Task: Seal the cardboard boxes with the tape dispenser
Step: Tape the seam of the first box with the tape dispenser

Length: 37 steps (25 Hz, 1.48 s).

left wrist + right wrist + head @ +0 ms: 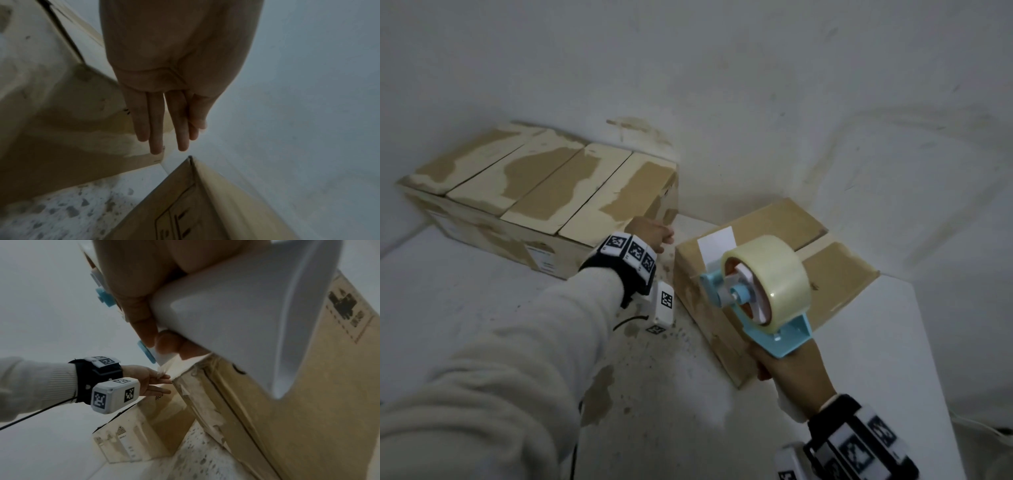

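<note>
My right hand (786, 371) grips the handle of a light-blue tape dispenser (774, 329) with a roll of clear tape (774, 274). It holds the dispenser over the near side of a small cardboard box (835, 274). In the right wrist view my fingers (139, 305) wrap the pale handle (236, 321). My left hand (652, 233) reaches into the gap between this box and a long worn box (541, 185). Its fingers (164, 129) are straight, next to the small box's corner (190, 158). A clear tape end (162, 369) hangs near the left hand (152, 382); I cannot tell if they touch.
Both boxes stand on a white, speckled surface (654, 394) against a white wall (722, 85). The small box sits near the surface's right edge (928, 342). A black cable (30, 417) trails from the left wrist camera.
</note>
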Each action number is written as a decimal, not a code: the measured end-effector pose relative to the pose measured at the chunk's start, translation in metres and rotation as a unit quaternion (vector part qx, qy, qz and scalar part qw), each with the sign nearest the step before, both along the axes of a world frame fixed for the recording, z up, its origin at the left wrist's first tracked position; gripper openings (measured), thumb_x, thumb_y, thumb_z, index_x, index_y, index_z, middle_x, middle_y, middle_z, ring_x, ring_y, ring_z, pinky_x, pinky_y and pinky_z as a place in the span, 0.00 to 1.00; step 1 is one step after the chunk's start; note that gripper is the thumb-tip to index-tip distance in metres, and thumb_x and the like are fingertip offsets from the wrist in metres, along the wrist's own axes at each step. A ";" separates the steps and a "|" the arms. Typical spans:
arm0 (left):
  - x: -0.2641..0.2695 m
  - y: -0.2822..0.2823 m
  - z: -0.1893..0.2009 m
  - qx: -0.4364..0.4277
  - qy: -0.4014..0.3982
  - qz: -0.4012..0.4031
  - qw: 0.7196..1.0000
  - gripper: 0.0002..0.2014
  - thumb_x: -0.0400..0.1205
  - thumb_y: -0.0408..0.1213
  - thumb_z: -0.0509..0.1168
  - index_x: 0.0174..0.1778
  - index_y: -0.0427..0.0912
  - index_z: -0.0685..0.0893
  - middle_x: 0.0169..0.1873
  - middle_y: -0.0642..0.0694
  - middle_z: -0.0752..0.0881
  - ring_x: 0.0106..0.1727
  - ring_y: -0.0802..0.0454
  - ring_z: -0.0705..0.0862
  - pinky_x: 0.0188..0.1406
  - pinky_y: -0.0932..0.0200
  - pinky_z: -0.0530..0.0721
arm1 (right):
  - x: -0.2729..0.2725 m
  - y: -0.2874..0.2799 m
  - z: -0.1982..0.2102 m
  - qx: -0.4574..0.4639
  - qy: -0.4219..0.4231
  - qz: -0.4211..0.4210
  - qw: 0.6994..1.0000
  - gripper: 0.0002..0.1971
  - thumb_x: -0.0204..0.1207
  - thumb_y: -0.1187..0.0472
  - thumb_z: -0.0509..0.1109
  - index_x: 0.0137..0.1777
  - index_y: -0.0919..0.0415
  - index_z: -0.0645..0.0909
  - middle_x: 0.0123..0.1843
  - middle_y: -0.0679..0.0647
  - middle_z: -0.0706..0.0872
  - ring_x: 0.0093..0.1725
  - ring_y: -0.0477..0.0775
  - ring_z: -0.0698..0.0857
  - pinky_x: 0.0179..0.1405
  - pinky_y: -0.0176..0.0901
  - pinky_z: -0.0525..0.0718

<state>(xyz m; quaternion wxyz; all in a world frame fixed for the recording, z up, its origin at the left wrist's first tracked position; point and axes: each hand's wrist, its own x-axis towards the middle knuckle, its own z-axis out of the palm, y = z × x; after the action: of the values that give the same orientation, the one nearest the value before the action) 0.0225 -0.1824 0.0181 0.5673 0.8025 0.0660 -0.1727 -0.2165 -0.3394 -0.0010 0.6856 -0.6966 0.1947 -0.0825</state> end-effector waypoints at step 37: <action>-0.036 -0.022 -0.051 0.421 -0.231 -0.368 0.796 0.33 0.84 0.53 0.50 0.83 0.52 0.45 0.84 0.48 0.40 0.84 0.46 0.38 0.80 0.32 0.42 | 0.015 0.005 -0.005 -0.048 0.066 -0.007 0.997 0.12 0.63 0.72 0.74 0.29 0.56 0.78 0.22 0.51 0.80 0.22 0.53 0.75 0.27 0.46 0.74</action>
<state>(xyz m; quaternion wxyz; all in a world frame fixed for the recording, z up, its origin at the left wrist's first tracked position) -0.0133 -0.2041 -0.0330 0.0660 0.9419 -0.3013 -0.1334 -0.2013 -0.3349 -0.0062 0.6367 -0.7309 0.2405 -0.0502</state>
